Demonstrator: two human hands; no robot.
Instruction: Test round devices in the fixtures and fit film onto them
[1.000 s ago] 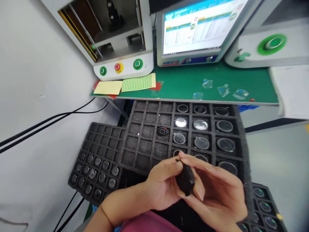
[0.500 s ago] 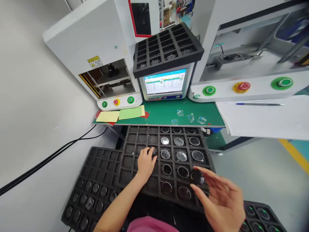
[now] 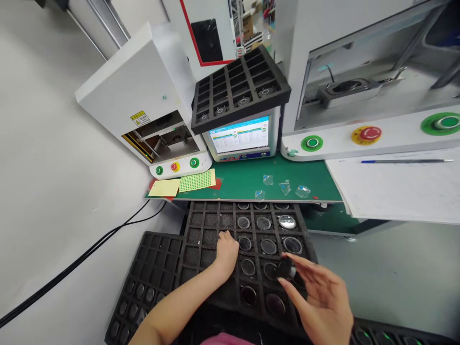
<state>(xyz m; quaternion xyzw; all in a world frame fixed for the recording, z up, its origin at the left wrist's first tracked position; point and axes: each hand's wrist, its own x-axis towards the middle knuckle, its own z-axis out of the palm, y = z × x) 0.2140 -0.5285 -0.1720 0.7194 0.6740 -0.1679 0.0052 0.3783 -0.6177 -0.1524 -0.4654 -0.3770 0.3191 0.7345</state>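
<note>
My right hand [image 3: 319,292] pinches a round black watch case [image 3: 286,268] between thumb and fingers, above the right part of a black foam tray [image 3: 196,237]. Curled fingers on my left hand [image 3: 227,254] reach into a compartment left of the filled columns; whatever they grip is hidden from view. Round watch cases with glossy faces, such as this watch case [image 3: 269,247], sit in the tray's right-hand columns, one per compartment. Compartments at the tray's left are bare foam.
A second foam tray [image 3: 158,254] with watch cases stands lower left, another [image 3: 395,330] lower right. Behind is a green bench [image 3: 240,187] with plastic film scraps, sticker sheets and a pen on paper. Two white machines [image 3: 168,91] flank a monitor [image 3: 240,136] with a foam tray on top.
The view has shifted and tilted slightly. My left hand's fingers have curled, hiding the round piece that showed at their tips. My right hand still holds its watch case over the tray.
</note>
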